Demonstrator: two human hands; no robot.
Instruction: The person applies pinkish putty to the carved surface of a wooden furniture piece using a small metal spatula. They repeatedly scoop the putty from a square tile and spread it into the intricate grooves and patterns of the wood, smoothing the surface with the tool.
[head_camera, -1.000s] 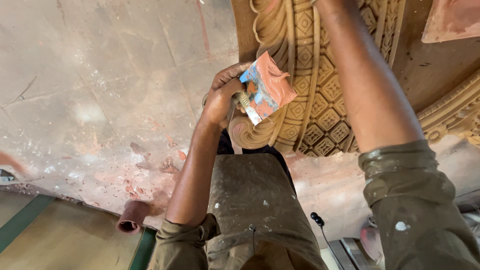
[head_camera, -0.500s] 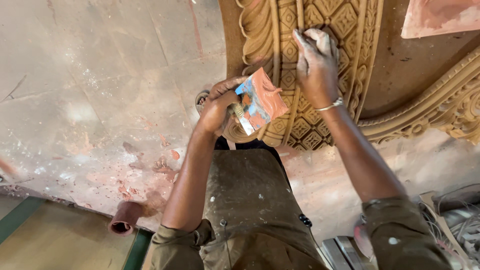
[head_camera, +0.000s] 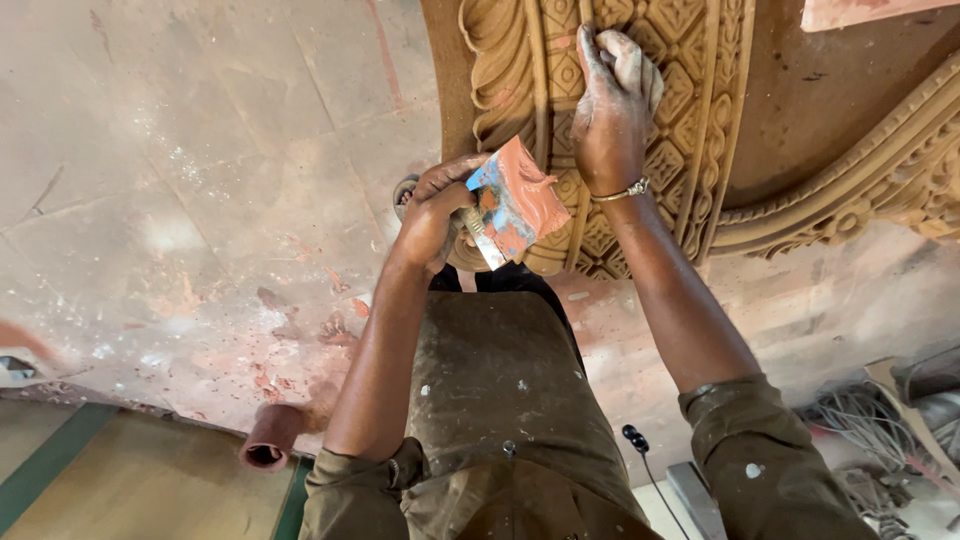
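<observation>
Two hands noted: L hand (head_camera: 432, 212) closed on paste-smeared scraper (head_camera: 515, 203); R hand (head_camera: 612, 105), fingers pressed flat on carved panel (head_camera: 700, 120).

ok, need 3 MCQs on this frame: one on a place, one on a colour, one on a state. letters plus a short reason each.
1. Where does the right hand rest?
A. on the carved panel
B. on the floor
C. on the roll

2. What colour is the paste on the scraper?
A. white
B. reddish-brown
C. green

3. What is the left hand doing?
A. hanging open
B. gripping the scraper
C. pressing flat on the wall

Answers:
1. A: the fingers lie spread on the diamond-patterned relief.
2. B: the blade is coated in reddish-brown paste, with blue showing at its edge.
3. B: the left hand's fingers are closed around the scraper's handle, the blade held beside the panel.
</observation>
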